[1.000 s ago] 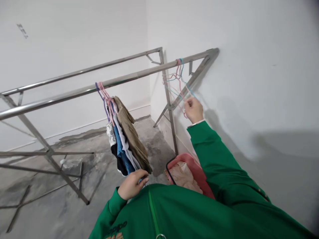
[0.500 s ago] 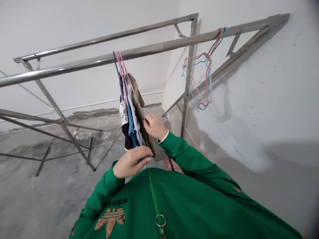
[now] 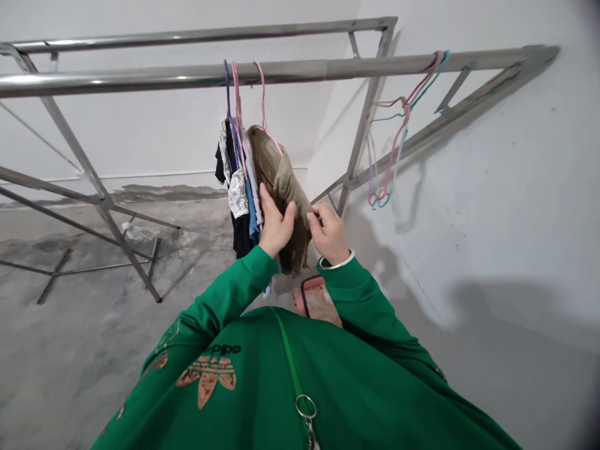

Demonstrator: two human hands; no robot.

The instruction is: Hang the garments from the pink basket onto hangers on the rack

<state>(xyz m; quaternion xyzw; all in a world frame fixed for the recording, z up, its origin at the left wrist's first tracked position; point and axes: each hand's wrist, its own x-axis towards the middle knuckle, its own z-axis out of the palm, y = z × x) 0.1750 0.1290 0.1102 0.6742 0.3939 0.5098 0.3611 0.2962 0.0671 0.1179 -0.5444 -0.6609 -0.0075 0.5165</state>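
Note:
An olive-brown shirt (image 3: 296, 187) hangs on a pink hanger (image 3: 263, 100) from the front metal rail. My right hand (image 3: 329, 236) pinches its right edge between thumb and fingers. Against the shirt's near left side lies my left hand (image 3: 276, 230), fingers stretched up and thumb apart. Close by on the left hang a pale lilac garment (image 3: 252, 172), a blue garment (image 3: 254, 209) and a black garment with white lace (image 3: 238, 195). Their hangers include a purple hanger (image 3: 227, 87) and other pink ones.
Several bare pink and blue hangers (image 3: 391, 156) hang farther right on the steel rack rail (image 3: 351, 67). Crossed rack legs (image 3: 105, 206) stand at the left on the concrete floor (image 3: 84, 350). Below my right arm sits a pink container (image 3: 319, 299). A white wall (image 3: 492, 187) runs along the right.
The olive shirt's hanger now stands apart to the right of the others. My left hand has moved up to the shirt and opened; my right hand has shifted right with its edge.

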